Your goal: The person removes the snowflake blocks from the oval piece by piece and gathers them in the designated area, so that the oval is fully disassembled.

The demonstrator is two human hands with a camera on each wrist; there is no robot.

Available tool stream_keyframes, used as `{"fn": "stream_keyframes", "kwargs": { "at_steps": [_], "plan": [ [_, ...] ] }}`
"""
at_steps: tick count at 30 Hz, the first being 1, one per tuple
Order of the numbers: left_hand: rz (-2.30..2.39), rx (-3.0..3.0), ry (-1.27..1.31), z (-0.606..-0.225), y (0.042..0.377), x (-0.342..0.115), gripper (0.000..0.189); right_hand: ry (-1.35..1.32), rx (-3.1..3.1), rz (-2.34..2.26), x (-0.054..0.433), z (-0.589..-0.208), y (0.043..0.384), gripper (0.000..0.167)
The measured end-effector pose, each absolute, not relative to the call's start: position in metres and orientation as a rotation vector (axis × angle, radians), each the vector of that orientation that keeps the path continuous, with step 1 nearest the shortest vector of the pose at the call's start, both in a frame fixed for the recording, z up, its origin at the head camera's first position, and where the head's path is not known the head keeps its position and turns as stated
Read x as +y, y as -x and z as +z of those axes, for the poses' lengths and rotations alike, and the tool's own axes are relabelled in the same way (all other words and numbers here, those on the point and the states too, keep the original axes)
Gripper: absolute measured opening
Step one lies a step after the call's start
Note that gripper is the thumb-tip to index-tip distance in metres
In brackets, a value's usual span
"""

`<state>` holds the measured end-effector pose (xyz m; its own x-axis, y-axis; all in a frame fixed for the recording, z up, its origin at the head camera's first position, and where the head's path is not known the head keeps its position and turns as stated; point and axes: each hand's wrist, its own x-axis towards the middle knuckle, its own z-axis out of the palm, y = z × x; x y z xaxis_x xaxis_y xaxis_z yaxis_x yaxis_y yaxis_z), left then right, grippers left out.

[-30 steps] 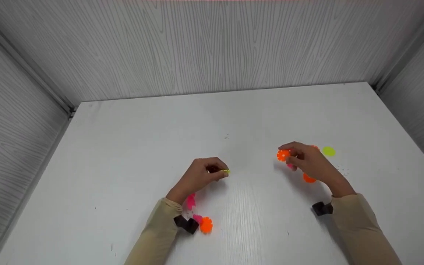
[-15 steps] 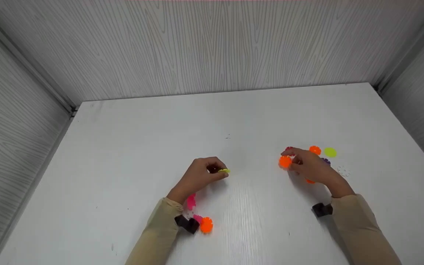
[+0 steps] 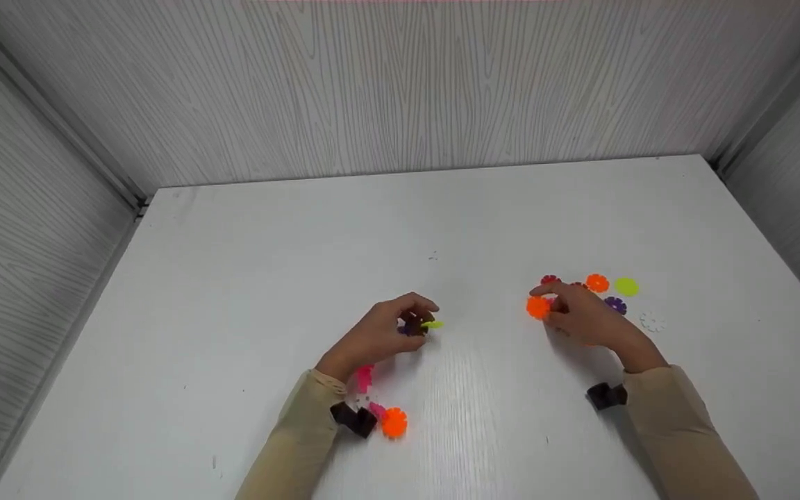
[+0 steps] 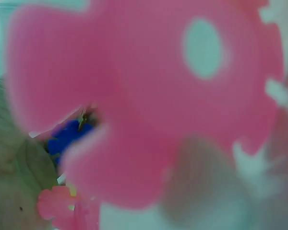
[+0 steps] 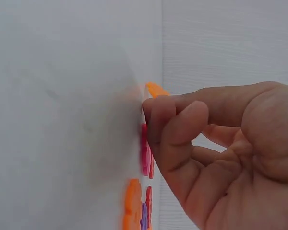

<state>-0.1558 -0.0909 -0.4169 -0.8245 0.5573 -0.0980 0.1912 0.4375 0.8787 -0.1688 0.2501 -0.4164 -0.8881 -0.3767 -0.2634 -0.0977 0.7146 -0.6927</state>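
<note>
In the head view my left hand (image 3: pixel 382 333) holds a thin yellow-green interlocking disc (image 3: pixel 432 324) edge-on, with a dark blue disc (image 3: pixel 405 329) deeper among the curled fingers. A large blurred pink disc (image 4: pixel 134 96) covers much of the left wrist view, with the blue disc (image 4: pixel 69 139) behind it. My right hand (image 3: pixel 584 316) has its thumb and index finger at an orange notched disc (image 3: pixel 537 307). In the right wrist view that orange disc (image 5: pixel 156 89) tilts at the fingertips, close to the table, its grip partly hidden.
Beside my right hand lie loose discs: orange (image 3: pixel 597 282), yellow-green (image 3: pixel 627 286), purple (image 3: pixel 615 305), clear (image 3: pixel 652 321) and red (image 3: pixel 551 280). Under my left wrist are a pink disc (image 3: pixel 364 378) and an orange disc (image 3: pixel 394 422). Panels (image 3: pixel 400 90) wall in the white table (image 3: pixel 289 243).
My right hand has lowered the orange disc toward the table, uncovering discs behind it. The left-hand fingers have spread a little, showing the blue disc; the yellow-green disc has shifted slightly right.
</note>
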Motion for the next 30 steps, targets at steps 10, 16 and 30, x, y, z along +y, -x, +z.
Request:
{"fn": "stream_keyframes", "kwargs": {
  "at_steps": [10,16,30],
  "plan": [
    [1.281,2.287,-0.675,-0.418,0.155,-0.090,0.039,0.350,2.508,-1.026,0.247,-0.416,0.166,0.040],
    [1.267,2.281,-0.684,-0.419,0.154,-0.091,0.037,0.327,2.486,-1.038,0.246,-0.416,0.165,0.043],
    [1.215,2.367,-0.682,-0.419,0.153,-0.089,0.034,0.363,2.589,-1.079,0.239,-0.406,0.160,0.039]
  ]
}}
